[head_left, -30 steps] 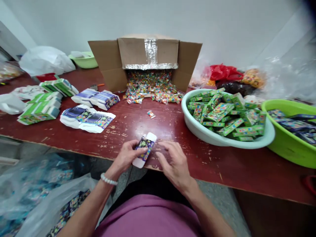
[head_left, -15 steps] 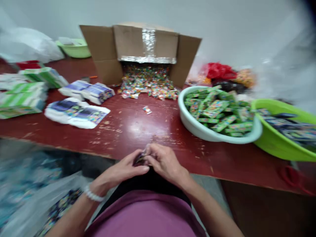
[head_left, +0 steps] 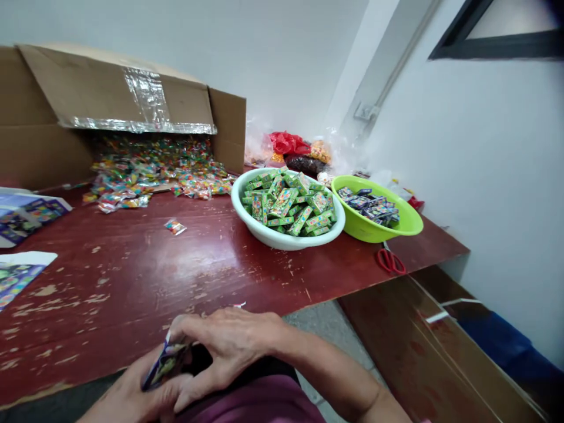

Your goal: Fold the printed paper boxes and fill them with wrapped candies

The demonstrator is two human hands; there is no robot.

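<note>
Low at the table's front edge, my left hand (head_left: 127,390) grips a small dark purple printed box (head_left: 165,365) between thumb and fingers. My right hand (head_left: 233,341) is bent over it, its fingertips pinching the box's upper end and its thumb close to my left thumb. Both palms hide part of the box, so I cannot tell whether its end is folded closed. A small clear candy packet (head_left: 175,226) lies alone on the red table (head_left: 132,276). Flat purple printed cartons (head_left: 26,270) are at the left edge.
A cardboard box (head_left: 106,88) on its side spills wrapped candies (head_left: 158,170). A pale blue basin (head_left: 286,239) holds green boxes; a lime basin (head_left: 374,233) holds dark purple ones. Red-handled scissors (head_left: 390,261) lie near the table edge. Bags, one red (head_left: 288,142), stand behind.
The view has swung to the right, so the basins, scissors and side wall show more fully. Both hands still hold the small box, which now shows more of its printed side.
</note>
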